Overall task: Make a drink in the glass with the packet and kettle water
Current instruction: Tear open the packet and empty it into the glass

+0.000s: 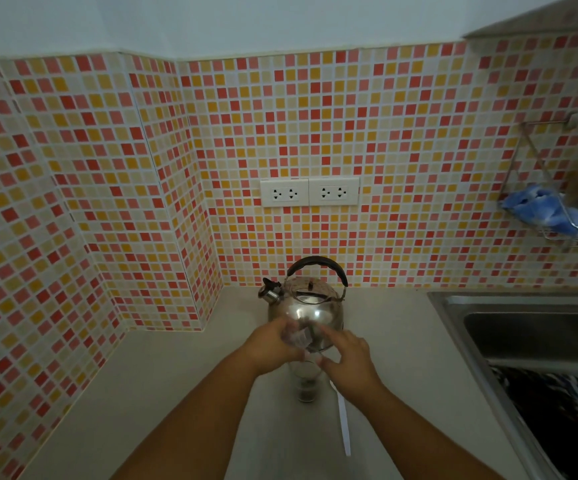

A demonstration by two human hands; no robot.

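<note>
Both my hands meet over the mouth of the glass [306, 382], which stands on the table [163, 393] just in front of the kettle [306, 306]. My left hand [273, 348] pinches a small, pale, crumpled thing at the rim (blurred, but it looks like the packet [294, 336]), thumb and fingers closed on it. My right hand [348, 367] is beside it with the forefinger stretched toward the same spot and the other fingers loosely bent; I cannot tell whether it grips anything. The glass is clear, with a little dark stuff at its bottom. A thin white strip [343, 419] lies on the table just right of the glass, under my right wrist. The steel kettle sits near the tiled wall [315, 126], black handle upright, spout pointing left. To the right is the sink [536, 341], with a dark patterned cloth [557, 403] in it.
</note>
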